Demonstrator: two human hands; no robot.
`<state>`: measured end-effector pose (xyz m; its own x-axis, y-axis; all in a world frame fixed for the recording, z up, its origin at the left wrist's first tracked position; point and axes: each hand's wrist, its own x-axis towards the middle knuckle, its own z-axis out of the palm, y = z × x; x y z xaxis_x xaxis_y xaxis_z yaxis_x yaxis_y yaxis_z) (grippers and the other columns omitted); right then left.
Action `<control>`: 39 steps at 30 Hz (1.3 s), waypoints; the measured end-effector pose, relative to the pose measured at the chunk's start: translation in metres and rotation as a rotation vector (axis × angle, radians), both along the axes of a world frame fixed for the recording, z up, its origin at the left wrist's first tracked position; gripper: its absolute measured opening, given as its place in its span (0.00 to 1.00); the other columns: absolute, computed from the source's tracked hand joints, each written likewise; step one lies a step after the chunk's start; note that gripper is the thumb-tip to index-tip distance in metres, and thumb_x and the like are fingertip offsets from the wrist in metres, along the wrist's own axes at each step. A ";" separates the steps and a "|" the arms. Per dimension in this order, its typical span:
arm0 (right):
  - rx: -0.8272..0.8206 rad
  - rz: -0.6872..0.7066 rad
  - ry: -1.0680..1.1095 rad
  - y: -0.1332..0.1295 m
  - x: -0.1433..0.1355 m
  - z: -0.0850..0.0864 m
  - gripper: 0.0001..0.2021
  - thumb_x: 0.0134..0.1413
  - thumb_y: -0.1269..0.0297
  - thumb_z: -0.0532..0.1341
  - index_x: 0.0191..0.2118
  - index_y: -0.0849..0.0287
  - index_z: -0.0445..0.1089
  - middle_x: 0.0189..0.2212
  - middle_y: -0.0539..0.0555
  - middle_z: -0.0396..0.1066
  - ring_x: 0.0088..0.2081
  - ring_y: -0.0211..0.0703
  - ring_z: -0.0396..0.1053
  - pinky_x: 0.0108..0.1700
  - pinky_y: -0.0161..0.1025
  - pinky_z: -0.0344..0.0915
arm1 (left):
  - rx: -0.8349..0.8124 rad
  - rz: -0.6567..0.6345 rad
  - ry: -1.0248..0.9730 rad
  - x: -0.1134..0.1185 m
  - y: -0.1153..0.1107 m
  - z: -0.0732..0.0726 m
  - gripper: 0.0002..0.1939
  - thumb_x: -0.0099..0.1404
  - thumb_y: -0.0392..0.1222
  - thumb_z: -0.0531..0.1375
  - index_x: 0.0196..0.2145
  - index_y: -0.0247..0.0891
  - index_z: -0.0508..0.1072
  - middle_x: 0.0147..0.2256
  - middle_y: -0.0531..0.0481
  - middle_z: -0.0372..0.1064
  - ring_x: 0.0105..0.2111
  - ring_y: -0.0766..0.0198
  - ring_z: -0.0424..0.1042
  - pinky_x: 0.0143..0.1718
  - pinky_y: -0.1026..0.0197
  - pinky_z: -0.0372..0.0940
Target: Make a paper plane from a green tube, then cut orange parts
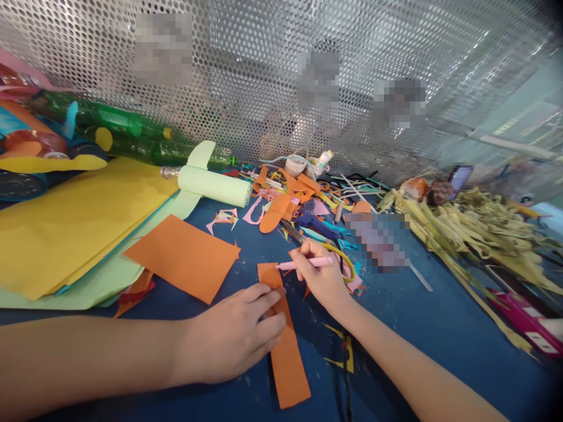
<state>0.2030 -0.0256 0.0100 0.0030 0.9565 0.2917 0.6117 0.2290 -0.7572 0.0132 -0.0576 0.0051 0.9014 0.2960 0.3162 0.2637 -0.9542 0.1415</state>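
An orange paper strip (291, 357) lies lengthwise in front of me on the blue tabletop. Across its upper part rests my left hand (240, 334), its fingers apart and slightly bent, pressing the paper down. My right hand (323, 278) is closed round a pink marker (288, 265), whose tip meets the strip near its far end. Just beyond that hand are yellow-handled scissors (349, 266), partly hidden by it. To the left lies a larger orange paper sheet (185, 258).
Yellow and green sheets (88, 217) are stacked at left, near green plastic bottles (118, 120). A bottle wrapped in pale green paper (215, 184), paper scraps (277, 214) and a blue glue gun (316, 224) lie farther back. Dried husks (475, 223) cover the right. Perforated metal (255, 70) stands behind.
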 end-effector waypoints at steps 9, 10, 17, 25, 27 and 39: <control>-0.031 0.048 0.028 -0.001 -0.001 0.003 0.15 0.54 0.65 0.56 0.20 0.56 0.53 0.11 0.42 0.59 0.15 0.32 0.59 0.22 0.29 0.56 | -0.020 0.010 0.002 -0.001 -0.002 0.001 0.12 0.67 0.35 0.45 0.40 0.30 0.67 0.41 0.43 0.69 0.50 0.54 0.62 0.54 0.53 0.54; -0.043 0.057 0.040 -0.001 0.000 0.002 0.14 0.54 0.64 0.56 0.20 0.56 0.53 0.11 0.43 0.60 0.15 0.32 0.59 0.22 0.29 0.56 | -0.022 0.011 0.001 -0.001 -0.002 0.001 0.12 0.67 0.35 0.45 0.40 0.31 0.67 0.41 0.43 0.69 0.50 0.54 0.62 0.54 0.53 0.54; -0.069 0.097 0.070 0.000 0.001 -0.002 0.12 0.54 0.62 0.57 0.22 0.57 0.57 0.13 0.44 0.63 0.17 0.34 0.64 0.24 0.30 0.59 | -0.036 0.015 0.018 0.000 -0.001 0.002 0.12 0.67 0.35 0.46 0.41 0.31 0.67 0.43 0.41 0.68 0.51 0.54 0.62 0.55 0.52 0.54; -0.097 0.124 0.168 0.000 -0.002 -0.002 0.13 0.53 0.61 0.58 0.22 0.57 0.57 0.13 0.44 0.65 0.18 0.34 0.65 0.24 0.30 0.59 | -0.090 0.025 -0.069 -0.001 -0.002 0.003 0.09 0.66 0.35 0.48 0.38 0.32 0.67 0.44 0.40 0.68 0.50 0.54 0.63 0.53 0.51 0.58; -0.095 0.090 0.252 0.000 -0.001 0.000 0.13 0.54 0.60 0.57 0.22 0.58 0.58 0.13 0.44 0.64 0.16 0.32 0.62 0.22 0.29 0.58 | -0.095 0.036 -0.094 -0.002 -0.002 0.006 0.09 0.65 0.36 0.49 0.36 0.33 0.68 0.47 0.38 0.66 0.52 0.53 0.61 0.53 0.52 0.59; -0.032 0.074 0.698 0.001 0.007 0.000 0.14 0.57 0.57 0.53 0.23 0.58 0.60 0.13 0.44 0.61 0.17 0.31 0.58 0.20 0.30 0.53 | -0.501 0.218 -0.263 -0.007 0.005 0.010 0.08 0.67 0.38 0.48 0.35 0.37 0.65 0.30 0.51 0.66 0.29 0.67 0.66 0.32 0.66 0.62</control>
<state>0.2102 -0.0249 0.0104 0.1134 0.9695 0.2173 -0.0358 0.2225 -0.9743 0.0059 -0.0530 0.0149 0.7135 0.6357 0.2946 0.3406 -0.6822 0.6470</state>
